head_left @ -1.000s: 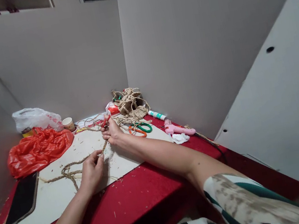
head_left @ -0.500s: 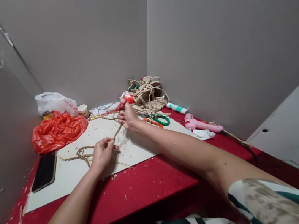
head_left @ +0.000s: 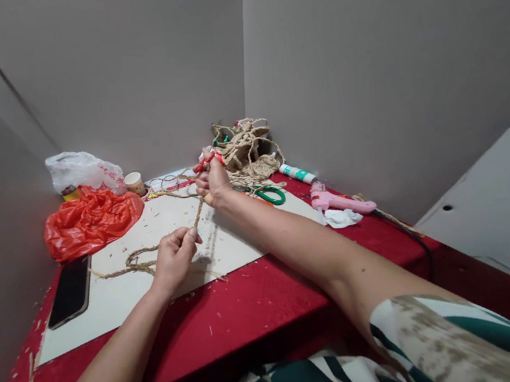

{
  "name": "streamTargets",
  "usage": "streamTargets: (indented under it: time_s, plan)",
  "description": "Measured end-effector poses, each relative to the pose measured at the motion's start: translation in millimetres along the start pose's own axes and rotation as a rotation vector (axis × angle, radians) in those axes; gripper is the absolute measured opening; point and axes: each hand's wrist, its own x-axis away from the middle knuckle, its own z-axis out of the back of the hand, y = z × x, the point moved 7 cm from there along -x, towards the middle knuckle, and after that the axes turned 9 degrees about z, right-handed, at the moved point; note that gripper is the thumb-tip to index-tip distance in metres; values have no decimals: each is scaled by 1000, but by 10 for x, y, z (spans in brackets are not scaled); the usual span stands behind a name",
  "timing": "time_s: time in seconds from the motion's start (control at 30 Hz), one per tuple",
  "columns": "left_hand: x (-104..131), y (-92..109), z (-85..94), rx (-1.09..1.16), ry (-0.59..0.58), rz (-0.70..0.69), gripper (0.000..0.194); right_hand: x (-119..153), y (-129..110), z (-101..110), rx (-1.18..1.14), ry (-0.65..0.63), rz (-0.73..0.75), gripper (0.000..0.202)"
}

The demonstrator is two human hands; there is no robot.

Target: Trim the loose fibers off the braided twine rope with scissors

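Note:
My left hand [head_left: 178,254] is closed in a pinch on a thin braided rope [head_left: 199,213] of straw-coloured fibre. The rope runs taut from the left fingertips up to my right hand [head_left: 212,180], which is closed around its far part, palm partly turned away. A red tool handle [head_left: 204,163] shows at the right fingertips; whether it is held or lies behind them I cannot tell. Loose rope loops [head_left: 137,262] lie left of my left hand on a white board [head_left: 122,306]. Beyond the right wrist are green-handled scissors [head_left: 272,196], partly covered.
A heap of rope [head_left: 248,152] fills the back corner. At left are an orange-red plastic bag [head_left: 93,223], a white bag [head_left: 81,170], a paper cup [head_left: 134,184] and a phone [head_left: 69,293]. A pink glue gun [head_left: 341,201], tissue [head_left: 341,218] and tube [head_left: 298,173] lie right.
The view has shifted slightly. My right hand has moved a little up and away from my left hand, and the rope between them stands steeper. Both hands keep their grip.

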Motion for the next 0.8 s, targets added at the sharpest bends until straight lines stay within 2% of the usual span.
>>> streamTargets:
  time_s: [0.13,0.3,0.4,0.53,0.7,0.8]
  plan:
    - [16,-2,-6,47,9,8,40,-35,104,8,4,19,-15,49]
    - [-70,-55,143,55,75,32,38,-62,31,41,25,19,15,48]
    - [-104,-51,242,-77,169,-29,41,-60,-56,49,50,3,55,48]
    - [-102,-50,317,-252,291,-84,23,-64,-149,59,115,-17,122,49]
    - [-73,-36,323,-354,301,-98,18,-148,-218,82,151,-13,143,51]
    - [-72,-32,297,-367,260,-79,20,-230,-300,11,169,-44,174,50]
